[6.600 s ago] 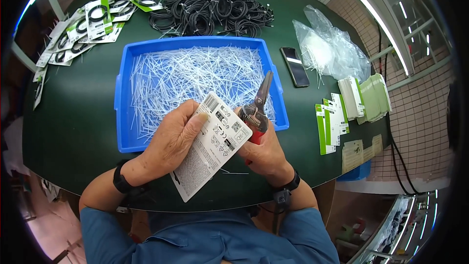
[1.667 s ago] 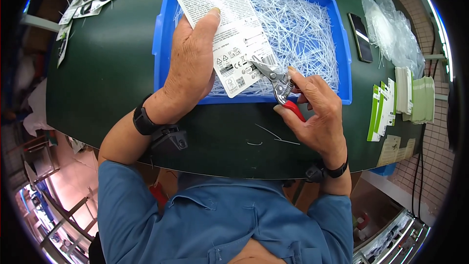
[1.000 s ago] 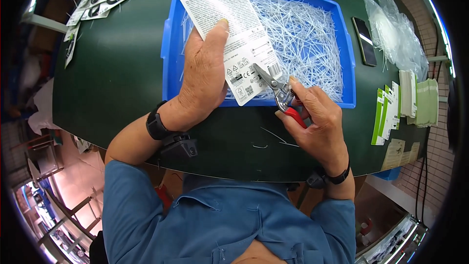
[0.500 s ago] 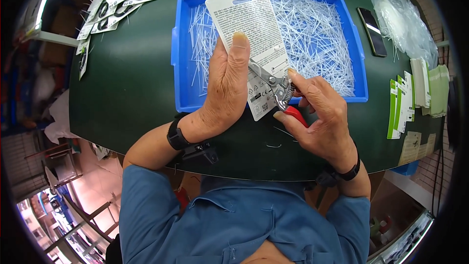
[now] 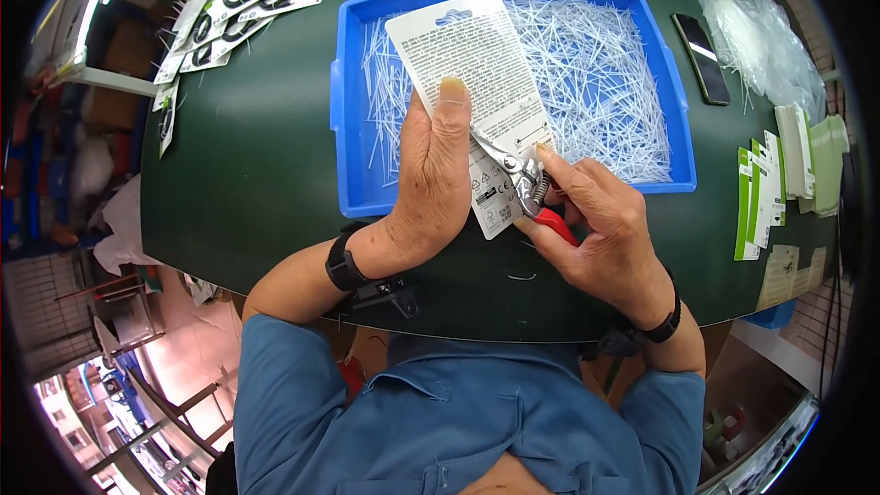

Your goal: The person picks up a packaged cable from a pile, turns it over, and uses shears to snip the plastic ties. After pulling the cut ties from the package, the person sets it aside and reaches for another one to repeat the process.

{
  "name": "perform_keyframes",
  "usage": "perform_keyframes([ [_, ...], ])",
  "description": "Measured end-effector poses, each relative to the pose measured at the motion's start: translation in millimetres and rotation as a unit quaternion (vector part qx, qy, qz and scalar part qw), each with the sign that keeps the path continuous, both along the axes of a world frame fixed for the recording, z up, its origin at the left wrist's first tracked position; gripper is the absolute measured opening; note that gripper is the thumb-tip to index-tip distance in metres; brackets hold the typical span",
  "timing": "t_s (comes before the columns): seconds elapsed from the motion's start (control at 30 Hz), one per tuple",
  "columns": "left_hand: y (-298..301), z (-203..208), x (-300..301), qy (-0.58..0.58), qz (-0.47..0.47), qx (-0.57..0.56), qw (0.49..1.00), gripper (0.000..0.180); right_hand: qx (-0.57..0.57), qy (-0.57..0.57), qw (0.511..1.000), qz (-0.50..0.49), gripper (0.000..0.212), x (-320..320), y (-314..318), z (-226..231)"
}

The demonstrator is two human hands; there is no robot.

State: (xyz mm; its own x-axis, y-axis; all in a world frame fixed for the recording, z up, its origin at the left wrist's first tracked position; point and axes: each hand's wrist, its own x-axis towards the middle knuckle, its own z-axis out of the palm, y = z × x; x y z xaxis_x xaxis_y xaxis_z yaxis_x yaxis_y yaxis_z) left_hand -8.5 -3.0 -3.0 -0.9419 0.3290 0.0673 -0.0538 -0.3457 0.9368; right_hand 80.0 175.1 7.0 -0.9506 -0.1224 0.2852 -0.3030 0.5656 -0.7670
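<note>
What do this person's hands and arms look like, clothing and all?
The left hand and right hand are gloveless, each with a black wristband and a small dark device at the wrist. Blue sleeves end near the elbows, leaving the forearms bare.

A blue shirt (image 5: 467, 422) and black wristbands (image 5: 343, 268) are worn.
</note>
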Motion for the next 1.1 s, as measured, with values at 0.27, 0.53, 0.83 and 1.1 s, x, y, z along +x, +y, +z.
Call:
perform_keyframes([
  [0.27, 0.5, -5.3, -4.4, -0.003, -0.014, -0.02, 1.0, 0.058, 0.018, 0.016, 1.0, -0.018, 0.07, 0.0, 4.8, -8.1],
  [0.53, -4.3, 4.4, -13.7, 0.02, -0.051, -0.017, 0.998, 0.051, -0.02, 0.003, 0.999, -0.032, 0.069, -2.8, 14.5, 4.1],
  [0.83, -34.0, 48.0, -46.2, 0.017, -0.109, -0.072, 0.991, 0.036, -0.073, 0.1, 0.986, -0.11, 0.073, -7.4, 46.0, 5.6],
  [1.1, -62.2, -4.8, -92.6, -0.044, -0.311, 0.257, 0.914, 0.044, -0.035, 0.043, 0.998, 0.028, 0.079, -4.6, 19.1, 9.8],
])
